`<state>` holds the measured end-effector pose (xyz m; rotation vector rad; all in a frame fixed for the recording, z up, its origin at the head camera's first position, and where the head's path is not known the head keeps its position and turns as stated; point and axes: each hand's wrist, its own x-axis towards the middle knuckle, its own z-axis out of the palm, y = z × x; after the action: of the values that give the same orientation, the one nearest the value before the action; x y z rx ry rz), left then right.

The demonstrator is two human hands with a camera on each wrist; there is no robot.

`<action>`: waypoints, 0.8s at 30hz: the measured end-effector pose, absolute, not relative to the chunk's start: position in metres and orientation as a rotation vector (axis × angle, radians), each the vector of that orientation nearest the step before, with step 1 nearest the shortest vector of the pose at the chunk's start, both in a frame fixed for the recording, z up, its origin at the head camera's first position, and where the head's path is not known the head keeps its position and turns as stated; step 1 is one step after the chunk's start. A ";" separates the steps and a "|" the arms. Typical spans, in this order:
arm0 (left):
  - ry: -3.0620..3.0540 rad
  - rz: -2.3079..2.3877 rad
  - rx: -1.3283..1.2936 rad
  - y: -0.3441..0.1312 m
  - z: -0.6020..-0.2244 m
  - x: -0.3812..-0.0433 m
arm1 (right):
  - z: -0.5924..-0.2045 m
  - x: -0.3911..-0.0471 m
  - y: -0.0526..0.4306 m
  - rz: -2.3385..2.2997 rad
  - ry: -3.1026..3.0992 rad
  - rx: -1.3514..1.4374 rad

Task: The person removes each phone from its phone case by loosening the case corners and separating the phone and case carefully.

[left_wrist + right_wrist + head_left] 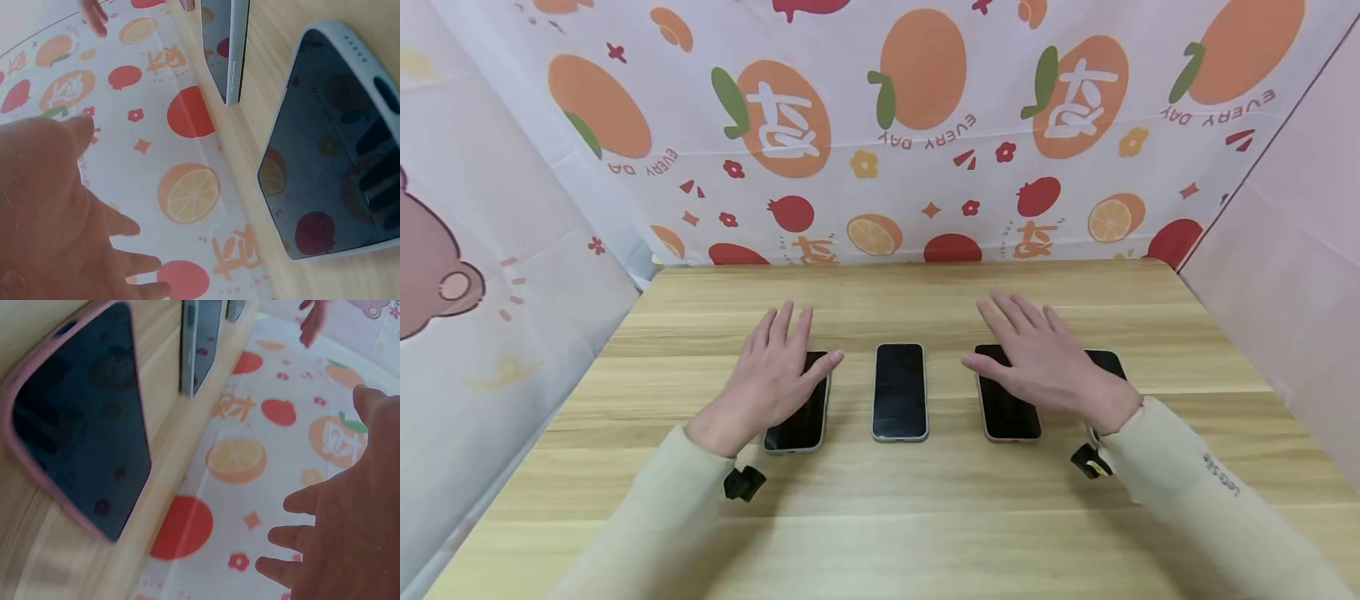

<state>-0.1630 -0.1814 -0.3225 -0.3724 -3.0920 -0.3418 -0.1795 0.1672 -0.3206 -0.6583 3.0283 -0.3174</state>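
Palm down with fingers spread, my left hand [767,375] hovers above the leftmost phone [797,425], covering part of it. My right hand [1045,358], also outstretched, is over a pink-edged phone [1011,414] and hides its upper right. Another phone [1107,361] is partly covered by the right wrist. Between the hands lies a phone with a pale edge [900,392], screen up and dark. In the left wrist view, the left hand [56,212] is apart from the near phone [337,156]. The right wrist view has the right hand [350,512] raised off the pink-cased phone [81,419].
The phones lie in a row on a wooden table [880,517]. Behind it hangs a white cloth with fruit prints [925,192], and cloth walls stand at left [497,208] and right [1285,250]. Small black devices [744,483] sit at both wrists.
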 end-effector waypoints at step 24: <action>-3.242 -0.525 -0.122 -0.204 -0.339 -0.151 | -0.329 -0.186 0.052 -0.645 2.640 -1.005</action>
<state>-0.1512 -0.2041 -0.3393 -0.1224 -3.2416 -0.5246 -0.1863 0.0522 -0.3286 -1.0046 2.6402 -0.6448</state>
